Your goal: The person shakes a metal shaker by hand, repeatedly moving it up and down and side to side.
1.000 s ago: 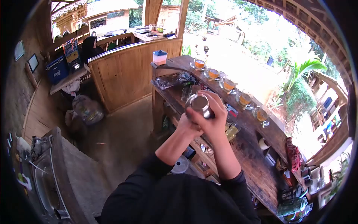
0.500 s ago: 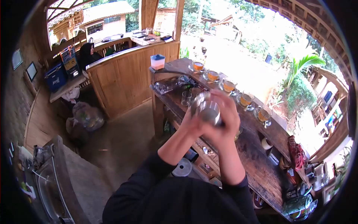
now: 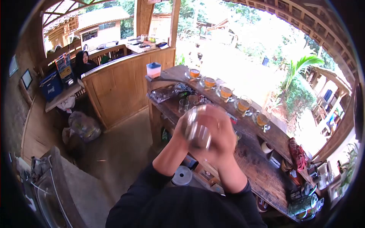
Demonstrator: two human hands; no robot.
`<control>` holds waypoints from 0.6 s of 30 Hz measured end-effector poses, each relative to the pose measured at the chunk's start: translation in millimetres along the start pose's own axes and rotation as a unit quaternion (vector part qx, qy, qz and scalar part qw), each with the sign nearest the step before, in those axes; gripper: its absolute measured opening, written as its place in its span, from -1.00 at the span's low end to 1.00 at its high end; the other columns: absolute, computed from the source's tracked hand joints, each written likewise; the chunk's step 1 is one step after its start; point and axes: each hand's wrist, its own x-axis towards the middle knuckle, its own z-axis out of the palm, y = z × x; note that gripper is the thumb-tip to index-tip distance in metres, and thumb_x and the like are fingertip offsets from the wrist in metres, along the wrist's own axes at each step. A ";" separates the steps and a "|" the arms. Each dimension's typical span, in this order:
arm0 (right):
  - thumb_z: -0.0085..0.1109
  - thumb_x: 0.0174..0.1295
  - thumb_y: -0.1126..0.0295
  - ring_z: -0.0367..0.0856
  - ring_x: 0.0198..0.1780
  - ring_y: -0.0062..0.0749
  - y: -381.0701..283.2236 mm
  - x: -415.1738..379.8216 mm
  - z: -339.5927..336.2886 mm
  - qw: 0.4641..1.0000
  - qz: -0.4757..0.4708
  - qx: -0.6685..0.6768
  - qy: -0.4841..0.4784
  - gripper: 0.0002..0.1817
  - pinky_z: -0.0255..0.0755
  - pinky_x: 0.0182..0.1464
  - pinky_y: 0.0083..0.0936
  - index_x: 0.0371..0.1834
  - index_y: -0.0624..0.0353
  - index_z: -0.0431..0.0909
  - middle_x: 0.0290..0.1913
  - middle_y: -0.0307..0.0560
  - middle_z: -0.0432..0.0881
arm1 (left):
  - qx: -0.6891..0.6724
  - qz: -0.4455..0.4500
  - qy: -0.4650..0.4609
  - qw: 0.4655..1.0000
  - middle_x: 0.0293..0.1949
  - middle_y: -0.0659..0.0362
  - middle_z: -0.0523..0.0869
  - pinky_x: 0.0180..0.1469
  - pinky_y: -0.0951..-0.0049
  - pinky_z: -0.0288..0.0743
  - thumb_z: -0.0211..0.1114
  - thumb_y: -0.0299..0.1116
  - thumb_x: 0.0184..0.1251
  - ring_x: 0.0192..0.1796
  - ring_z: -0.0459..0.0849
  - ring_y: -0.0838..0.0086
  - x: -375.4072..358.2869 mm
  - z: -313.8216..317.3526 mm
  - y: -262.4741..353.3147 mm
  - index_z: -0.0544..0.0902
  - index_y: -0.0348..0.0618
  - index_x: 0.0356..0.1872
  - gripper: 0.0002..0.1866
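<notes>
A shiny metal shaker [image 3: 198,133], blurred by motion, is held up in front of my chest, tilted, between both hands. My left hand [image 3: 180,133] is wrapped round its left side. On the other side my right hand [image 3: 219,133] is closed over it, and the fingers are smeared. Beyond the hands, a row of several clear glass cups of amber drink stands on saucers along the raised wooden ledge; the nearest is a glass cup [image 3: 262,118] at the right. Empty-looking drinking glasses [image 3: 184,106] stand on the counter just behind the shaker.
The dark wooden counter [image 3: 254,167] runs diagonally to the lower right, where jars [image 3: 302,205] and a red cloth [image 3: 298,154] lie. A blue-lidded container [image 3: 153,70] sits at its far end. A round stool [image 3: 182,175] is below. Another person [image 3: 81,64] is behind the wooden partition [image 3: 125,83].
The shaker has moved slightly left and down in the view, still between both hands and blurred. The view has shifted a little, and the person behind the partition has turned their head.
</notes>
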 end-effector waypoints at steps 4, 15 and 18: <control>0.28 -0.13 0.45 0.61 -0.02 -0.46 -37.0 -10.3 -11.9 0.931 -0.365 -0.020 -0.026 -0.72 0.48 -0.13 -0.26 -0.27 -0.08 0.64 -0.11 -0.28 0.62 | 0.089 -0.018 0.034 0.995 0.07 -0.01 0.59 0.01 0.34 0.58 -0.12 0.14 0.45 0.02 0.64 0.35 -72.5 105.2 0.2 0.41 -0.14 0.23 -0.40; 0.40 -0.15 0.41 0.59 0.01 -0.26 -1.0 -5.1 -66.3 0.995 -0.089 -0.017 -0.039 -0.62 0.46 0.01 -0.22 -0.16 0.12 0.64 0.00 0.07 0.59 | -0.091 -0.094 -0.086 0.988 0.01 0.01 0.59 0.02 0.12 0.56 -0.11 -0.13 0.47 -0.06 0.66 0.25 5.3 52.7 -28.2 0.41 -0.07 0.13 -0.63; 0.42 -0.13 0.29 0.60 -0.03 -0.38 -13.7 -33.9 -73.4 0.948 -0.314 0.007 0.038 -0.66 0.45 -0.02 -0.16 -0.20 -0.10 0.63 -0.05 -0.05 0.60 | 0.151 0.027 -0.156 0.976 0.01 -0.05 0.58 -0.01 0.20 0.60 0.01 0.07 0.42 -0.03 0.65 0.25 -28.2 96.8 -53.7 0.23 0.00 0.28 -0.45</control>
